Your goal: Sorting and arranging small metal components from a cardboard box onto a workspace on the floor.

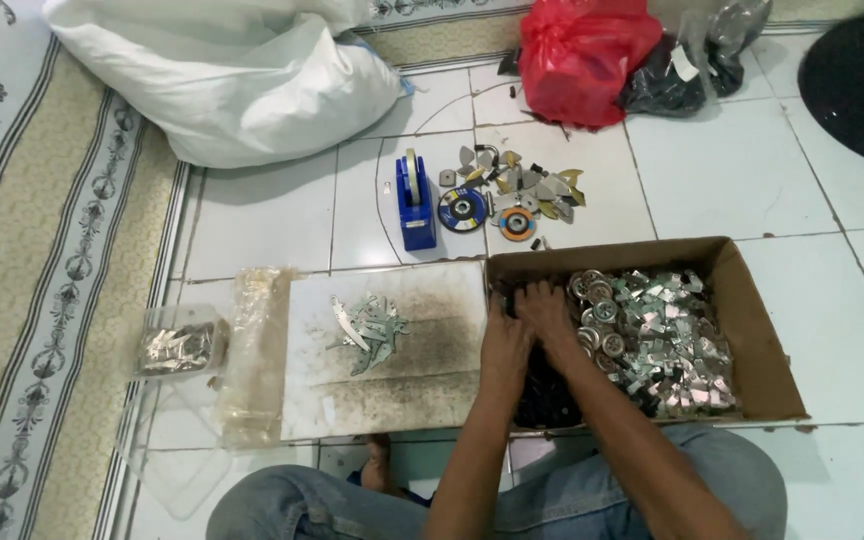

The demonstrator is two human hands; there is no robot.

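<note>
Both my hands reach into the left end of a brown cardboard box on the tiled floor. My left hand and my right hand lie close together, fingers curled down among small dark parts; what they grip is hidden. The rest of the box holds a heap of shiny metal pieces and round discs. Left of the box lies a dirty white board with several flat metal blades on it.
A blue tape dispenser, two round discs and loose metal scraps lie beyond the board. Clear plastic bags and a bag of metal bits sit left. A white sack, red bag and carpet border the floor.
</note>
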